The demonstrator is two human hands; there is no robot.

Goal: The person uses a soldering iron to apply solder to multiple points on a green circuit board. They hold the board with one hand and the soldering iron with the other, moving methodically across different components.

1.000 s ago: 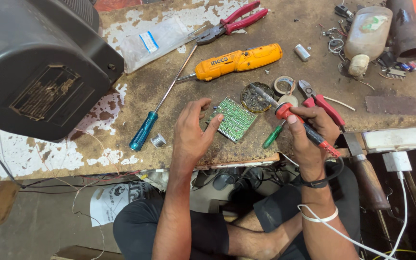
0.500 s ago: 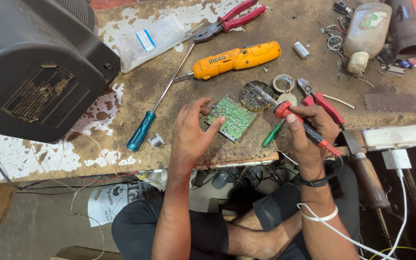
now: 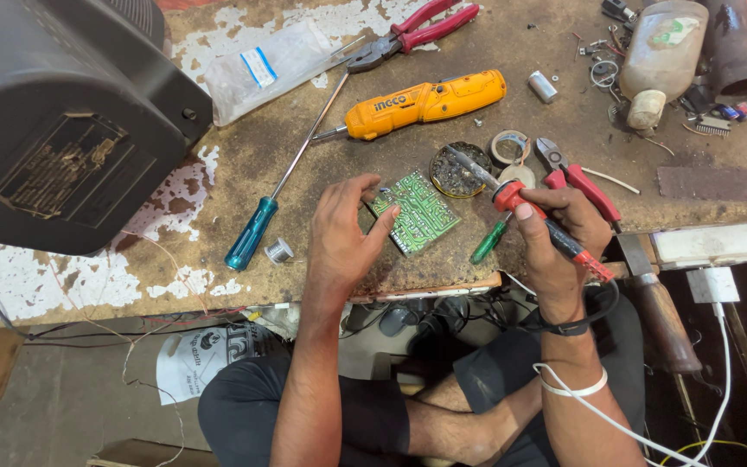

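Observation:
A small green circuit board [image 3: 417, 212] lies on the worn workbench [image 3: 477, 112], and my left hand [image 3: 345, 232] holds its left edge with thumb and fingers. My right hand [image 3: 555, 238] grips a red and black soldering iron [image 3: 529, 207]. The iron's tip reaches into a round dark tin [image 3: 456, 170] just beyond the board. A green-handled tool [image 3: 488, 242] lies under my right hand.
A blue-handled screwdriver [image 3: 257, 229], an orange electric screwdriver [image 3: 425, 102], red pliers [image 3: 412, 30], red cutters [image 3: 577, 177], a solder spool [image 3: 278, 251], tape rolls [image 3: 509, 147] and a plastic bottle [image 3: 663, 43] lie around. A big dark monitor casing [image 3: 62, 121] fills the left.
Little has changed: my left hand stays on the board and my right hand keeps the soldering iron's tip at the round tin.

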